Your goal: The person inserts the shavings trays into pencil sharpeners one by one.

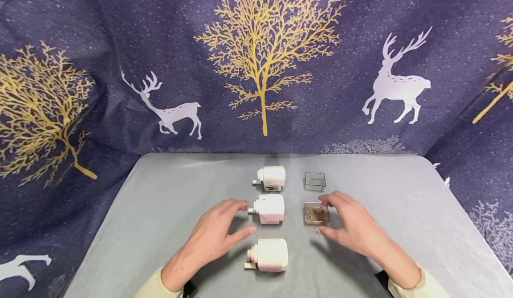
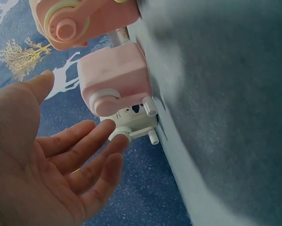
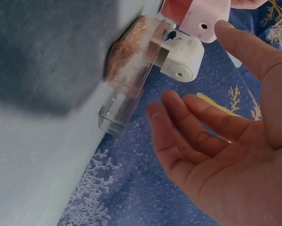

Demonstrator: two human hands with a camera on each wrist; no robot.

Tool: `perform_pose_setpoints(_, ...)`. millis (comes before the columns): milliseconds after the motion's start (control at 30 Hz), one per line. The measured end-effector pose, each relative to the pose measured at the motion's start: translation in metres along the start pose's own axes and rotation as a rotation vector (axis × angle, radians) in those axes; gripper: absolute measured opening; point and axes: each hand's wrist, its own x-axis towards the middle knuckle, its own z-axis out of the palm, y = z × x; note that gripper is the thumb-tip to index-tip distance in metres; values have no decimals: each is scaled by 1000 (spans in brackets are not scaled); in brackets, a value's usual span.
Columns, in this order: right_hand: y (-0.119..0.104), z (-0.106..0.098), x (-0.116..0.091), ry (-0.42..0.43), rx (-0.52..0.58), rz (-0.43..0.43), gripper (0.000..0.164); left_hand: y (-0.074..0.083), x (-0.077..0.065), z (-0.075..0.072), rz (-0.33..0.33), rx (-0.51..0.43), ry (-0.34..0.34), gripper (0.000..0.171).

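Observation:
Three crank pencil sharpeners stand in a column on the grey table. The far one is white [image 1: 274, 177], the middle one pale pink [image 1: 271, 209] and the near one cream and pink [image 1: 272, 255]. My left hand [image 1: 219, 229] is beside the middle sharpener's crank, fingers loosely bent and nothing held. To the right, a clear shavings drawer [image 1: 315, 214] is filled with brown pencil shavings. My right hand [image 1: 352, 222] hovers around that drawer's right side, thumb and fingers spread apart. In the right wrist view its fingers stay clear of the shavings drawer [image 3: 131, 56].
A second clear drawer [image 1: 315, 180] lies behind the one with shavings, level with the far sharpener. The grey table [image 1: 168, 200] ends at a dark blue cloth [image 1: 160, 44] printed with deer and golden trees.

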Motion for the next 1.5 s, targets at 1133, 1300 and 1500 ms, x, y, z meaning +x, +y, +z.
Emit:
perform_pose_setpoints(1133,29,9,4,-84,29,49,75,-14,25,20,-48,-20,-77,68)
perform_pose_setpoints(1300,29,9,3,-115,59,67,72,-15,30,22,-38,-50,-108,68)
perform_pose_setpoints(1500,30,11,4,-153,93,73,67,-16,32,24,-34,-81,-147,66)
